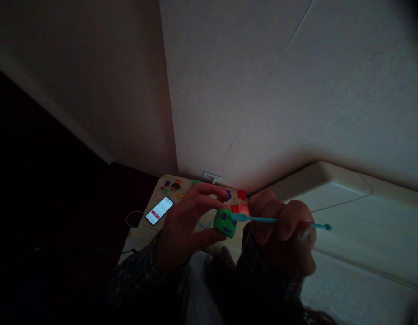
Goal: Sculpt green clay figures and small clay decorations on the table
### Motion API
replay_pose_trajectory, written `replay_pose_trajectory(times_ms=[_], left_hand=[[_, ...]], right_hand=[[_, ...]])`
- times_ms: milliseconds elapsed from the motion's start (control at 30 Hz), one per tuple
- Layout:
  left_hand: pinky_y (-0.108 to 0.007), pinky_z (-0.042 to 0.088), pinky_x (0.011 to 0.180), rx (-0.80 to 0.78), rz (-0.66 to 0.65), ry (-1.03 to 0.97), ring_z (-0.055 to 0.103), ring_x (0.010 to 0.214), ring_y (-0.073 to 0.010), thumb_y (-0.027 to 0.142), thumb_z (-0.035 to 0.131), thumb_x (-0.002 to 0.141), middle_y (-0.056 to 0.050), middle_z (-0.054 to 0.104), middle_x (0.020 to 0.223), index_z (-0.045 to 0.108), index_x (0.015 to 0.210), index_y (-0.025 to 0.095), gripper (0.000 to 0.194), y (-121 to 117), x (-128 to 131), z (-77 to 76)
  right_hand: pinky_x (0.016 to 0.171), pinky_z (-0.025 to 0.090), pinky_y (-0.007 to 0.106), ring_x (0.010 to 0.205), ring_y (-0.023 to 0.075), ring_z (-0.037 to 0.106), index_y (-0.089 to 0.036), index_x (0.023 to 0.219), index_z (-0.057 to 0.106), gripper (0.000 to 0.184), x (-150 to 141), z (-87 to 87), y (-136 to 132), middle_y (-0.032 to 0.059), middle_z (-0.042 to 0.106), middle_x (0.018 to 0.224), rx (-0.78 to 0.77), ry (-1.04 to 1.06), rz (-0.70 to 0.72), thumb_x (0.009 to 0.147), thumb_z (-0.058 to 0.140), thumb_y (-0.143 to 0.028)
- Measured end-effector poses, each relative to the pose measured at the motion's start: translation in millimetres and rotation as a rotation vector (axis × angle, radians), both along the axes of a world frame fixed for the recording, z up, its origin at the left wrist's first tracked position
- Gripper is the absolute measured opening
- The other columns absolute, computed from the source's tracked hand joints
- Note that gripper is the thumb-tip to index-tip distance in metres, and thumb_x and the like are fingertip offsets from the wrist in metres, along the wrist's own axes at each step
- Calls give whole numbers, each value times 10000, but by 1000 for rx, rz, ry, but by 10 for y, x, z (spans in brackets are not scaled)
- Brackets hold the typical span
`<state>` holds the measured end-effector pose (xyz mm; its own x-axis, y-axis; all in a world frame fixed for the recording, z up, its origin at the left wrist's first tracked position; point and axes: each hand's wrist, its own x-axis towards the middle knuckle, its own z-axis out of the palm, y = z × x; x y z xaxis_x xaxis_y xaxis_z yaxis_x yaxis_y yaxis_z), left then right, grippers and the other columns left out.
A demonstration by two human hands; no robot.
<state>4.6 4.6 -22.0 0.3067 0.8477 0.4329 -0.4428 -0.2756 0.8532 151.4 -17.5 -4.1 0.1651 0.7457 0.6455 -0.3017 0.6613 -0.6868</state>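
Observation:
My left hand (pixel 188 221) pinches a small green clay cube (pixel 220 227) between thumb and fingers. Purple pieces on the cube's front look like an eye and a mouth. My right hand (pixel 283 225) is closed around a thin turquoise modelling tool (pixel 263 219), held roughly level. The tool's broad flat end lies against the cube's upper right side, covering part of its face. The other, rounded end sticks out past my right hand. Both hands are raised above a small table (pixel 141 239).
On the table lie a phone (pixel 159 210) with a lit screen, several small coloured clay bits, a dark round piece (pixel 175 186) and red pieces (pixel 242 195). A white cable (pixel 127 217) loops off the left edge. A wall stands behind; a pale ledge (pixel 351 216) is at right.

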Motion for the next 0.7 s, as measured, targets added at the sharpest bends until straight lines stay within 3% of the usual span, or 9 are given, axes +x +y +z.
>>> replay_pose_trajectory(times_ms=[700], left_hand=[[-415, 517, 961, -7, -35, 19, 579, 1111, -249, 241, 746, 759, -65, 592, 1113, 683, 991, 242, 241, -30, 11, -32]], right_hand=[[539, 339, 311, 469, 130, 391, -231, 654, 493, 319, 6, 19, -16, -52, 442, 444, -47, -22, -68, 934, 453, -376]])
